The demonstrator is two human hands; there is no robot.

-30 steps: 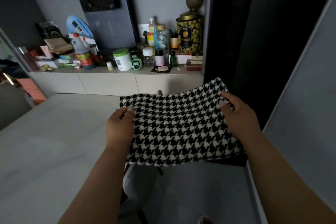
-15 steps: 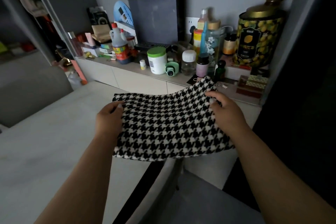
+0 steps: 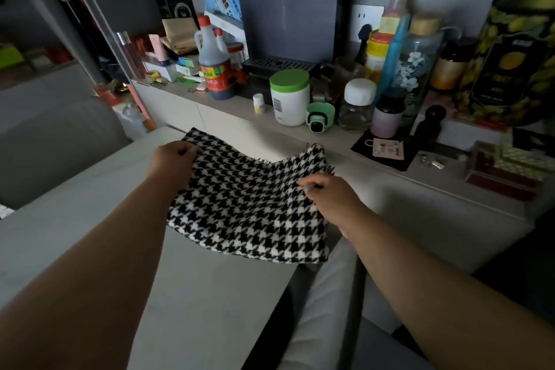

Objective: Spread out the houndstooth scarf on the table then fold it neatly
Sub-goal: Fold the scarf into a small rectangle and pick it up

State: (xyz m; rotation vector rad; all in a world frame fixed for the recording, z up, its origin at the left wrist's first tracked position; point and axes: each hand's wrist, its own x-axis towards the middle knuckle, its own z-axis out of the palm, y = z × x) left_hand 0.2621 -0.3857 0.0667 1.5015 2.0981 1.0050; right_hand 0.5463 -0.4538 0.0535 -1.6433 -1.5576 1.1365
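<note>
I have the scarf (image 3: 249, 204) still folded, pinched at its far corners by my left hand (image 3: 172, 161) and right hand (image 3: 329, 194), above the table's (image 3: 90, 219) right edge; table lies left.

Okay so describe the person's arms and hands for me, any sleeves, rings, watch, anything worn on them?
Both arms are bare along all that shows: no sleeve, watch, bracelet or glove appears. The left hand and right hand show no ring on the parts that can be seen, though the dim light and curled fingers hide some. One right fingernail looks pale or light-polished; I can't tell more.
</note>
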